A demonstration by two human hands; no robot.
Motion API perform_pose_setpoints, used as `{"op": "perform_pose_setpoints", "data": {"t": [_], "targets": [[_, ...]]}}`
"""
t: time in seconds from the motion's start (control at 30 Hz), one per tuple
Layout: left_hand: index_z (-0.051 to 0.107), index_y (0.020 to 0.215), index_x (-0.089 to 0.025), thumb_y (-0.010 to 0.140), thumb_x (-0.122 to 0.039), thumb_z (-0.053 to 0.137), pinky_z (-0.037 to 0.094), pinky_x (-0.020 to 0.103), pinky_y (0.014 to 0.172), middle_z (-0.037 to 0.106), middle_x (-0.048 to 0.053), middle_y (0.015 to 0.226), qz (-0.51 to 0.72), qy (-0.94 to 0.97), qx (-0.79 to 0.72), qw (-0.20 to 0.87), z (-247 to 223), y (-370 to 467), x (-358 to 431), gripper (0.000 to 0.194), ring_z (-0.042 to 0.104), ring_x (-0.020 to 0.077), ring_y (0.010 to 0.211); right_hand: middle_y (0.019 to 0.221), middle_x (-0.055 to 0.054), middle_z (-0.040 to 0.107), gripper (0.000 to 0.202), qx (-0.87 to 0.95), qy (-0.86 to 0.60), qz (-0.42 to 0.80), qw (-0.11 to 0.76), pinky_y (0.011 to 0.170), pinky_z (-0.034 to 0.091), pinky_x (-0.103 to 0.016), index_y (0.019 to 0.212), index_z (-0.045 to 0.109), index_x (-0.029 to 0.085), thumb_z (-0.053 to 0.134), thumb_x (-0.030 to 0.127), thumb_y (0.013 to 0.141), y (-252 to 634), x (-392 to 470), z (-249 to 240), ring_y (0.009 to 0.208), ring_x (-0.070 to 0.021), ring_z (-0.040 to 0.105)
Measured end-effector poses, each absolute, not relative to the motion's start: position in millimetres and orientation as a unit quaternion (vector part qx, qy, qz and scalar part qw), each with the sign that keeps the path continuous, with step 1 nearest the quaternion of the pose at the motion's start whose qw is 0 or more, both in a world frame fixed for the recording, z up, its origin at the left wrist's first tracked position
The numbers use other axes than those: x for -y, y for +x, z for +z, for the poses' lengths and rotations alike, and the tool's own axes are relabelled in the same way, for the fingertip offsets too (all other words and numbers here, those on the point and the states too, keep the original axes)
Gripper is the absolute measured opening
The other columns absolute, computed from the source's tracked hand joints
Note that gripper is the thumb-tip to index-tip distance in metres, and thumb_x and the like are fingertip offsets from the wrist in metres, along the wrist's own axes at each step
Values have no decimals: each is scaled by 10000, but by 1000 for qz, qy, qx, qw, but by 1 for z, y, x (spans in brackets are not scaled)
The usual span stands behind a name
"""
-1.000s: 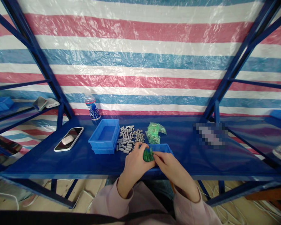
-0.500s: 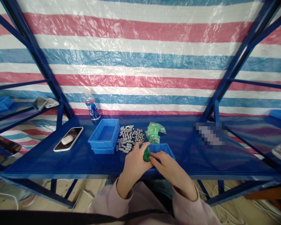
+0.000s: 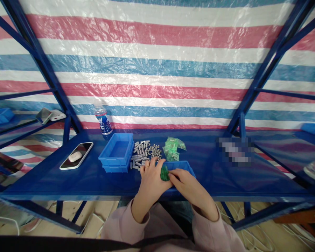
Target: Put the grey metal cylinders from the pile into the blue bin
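Note:
My left hand (image 3: 151, 180) and my right hand (image 3: 186, 185) meet at the near edge of the blue shelf, both pinching a small green plastic bag (image 3: 164, 173) between their fingertips. They hover over a small blue tray (image 3: 183, 164), which they partly hide. Just behind my left hand lies a heap of small grey cylindrical parts (image 3: 144, 154). More green bags (image 3: 173, 147) are piled behind the small tray.
A larger blue bin (image 3: 117, 152) stands left of the grey parts. A phone with an earbud case on it (image 3: 76, 155) lies farther left. A drink bottle (image 3: 103, 120) stands by the striped tarp. Blue shelf posts (image 3: 262, 73) slant up both sides.
Both hands stayed together on the green bag and edged slightly away from me. My left fingers spread a little toward the grey parts.

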State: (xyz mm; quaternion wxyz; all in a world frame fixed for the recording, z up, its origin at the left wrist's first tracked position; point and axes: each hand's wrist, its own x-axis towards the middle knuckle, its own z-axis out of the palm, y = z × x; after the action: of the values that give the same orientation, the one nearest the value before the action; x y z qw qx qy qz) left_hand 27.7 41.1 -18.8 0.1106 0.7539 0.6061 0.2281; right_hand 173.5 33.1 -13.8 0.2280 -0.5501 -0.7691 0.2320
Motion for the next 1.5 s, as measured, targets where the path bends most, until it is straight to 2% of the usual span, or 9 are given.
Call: {"op": "perform_pose_setpoints", "data": {"t": [0.13, 0.33, 0.67, 0.8, 1.0, 1.13, 1.23, 1.33, 1.5], "targets": [[553, 1146, -333, 666, -362, 664, 222, 498, 1016, 326, 17, 1464, 238, 774, -580, 90, -21, 27, -43, 494, 313, 321, 1271, 866, -77, 702, 298, 763, -542, 255, 243, 750, 443, -279, 874, 686, 182, 400, 262, 900, 174, -34, -14, 807, -200, 634], [581, 987, -269, 742, -239, 575, 275, 394, 991, 558, 11, 1250, 206, 822, -516, 127, -11, 26, -43, 247, 426, 230, 1177, 876, -74, 714, 270, 757, -529, 281, 261, 736, 463, -284, 909, 689, 178, 433, 256, 881, 174, -36, -15, 789, -207, 647], [589, 951, -273, 784, -299, 551, 270, 437, 980, 540, 10, 1277, 207, 831, -509, 85, -14, 24, -40, 173, 444, 243, 1164, 813, -16, 710, 270, 745, -465, 348, 328, 743, 495, -274, 906, 702, 201, 468, 334, 884, 188, -33, -2, 775, -187, 643], [595, 899, -275, 757, -266, 570, 280, 435, 970, 536, 2, 1270, 202, 833, -508, 81, -11, 24, -38, 145, 445, 243, 1151, 957, -47, 715, 293, 712, -507, 307, 376, 846, 487, -323, 1023, 682, 201, 474, 351, 882, 211, -37, -1, 905, -216, 648], [597, 860, -269, 749, -268, 582, 273, 430, 977, 541, 3, 1259, 203, 826, -517, 95, -10, 24, -38, 112, 440, 238, 1149, 1052, -58, 701, 288, 714, -550, 194, 386, 879, 481, -351, 1037, 687, 220, 509, 339, 844, 252, -57, 5, 980, -242, 635], [593, 852, -270, 748, -272, 587, 275, 439, 961, 548, -3, 1243, 214, 828, -510, 87, -13, 24, -38, 104, 449, 234, 1132, 1109, -56, 686, 322, 750, -545, 187, 324, 956, 443, -376, 1063, 690, 217, 481, 290, 829, 266, -90, 9, 1071, -247, 604], [590, 853, -270, 748, -274, 588, 279, 442, 951, 549, -8, 1236, 223, 829, -505, 87, -15, 23, -39, 105, 452, 232, 1126, 1193, -69, 651, 326, 782, -555, 206, 194, 1084, 311, -405, 1018, 724, 189, 484, 222, 801, 268, -117, 0, 1307, -276, 397], [585, 842, -266, 744, -269, 590, 283, 442, 947, 551, -14, 1230, 227, 828, -504, 89, -16, 23, -40, 98, 455, 231, 1123, 1338, -76, 543, 385, 772, -595, 202, 98, 1115, 262, -421, 1052, 720, 173, 478, 133, 756, 267, -137, -18, 1355, -295, 309], [581, 835, -262, 743, -266, 592, 286, 448, 947, 554, -10, 1224, 232, 827, -504, 85, -17, 23, -40, 93, 459, 236, 1122, 1392, -97, 477, 505, 768, -604, 182, 108, 1119, 259, -417, 1169, 656, 154, 479, 62, 705, 263, -148, -38, 1341, -290, 338]]}}
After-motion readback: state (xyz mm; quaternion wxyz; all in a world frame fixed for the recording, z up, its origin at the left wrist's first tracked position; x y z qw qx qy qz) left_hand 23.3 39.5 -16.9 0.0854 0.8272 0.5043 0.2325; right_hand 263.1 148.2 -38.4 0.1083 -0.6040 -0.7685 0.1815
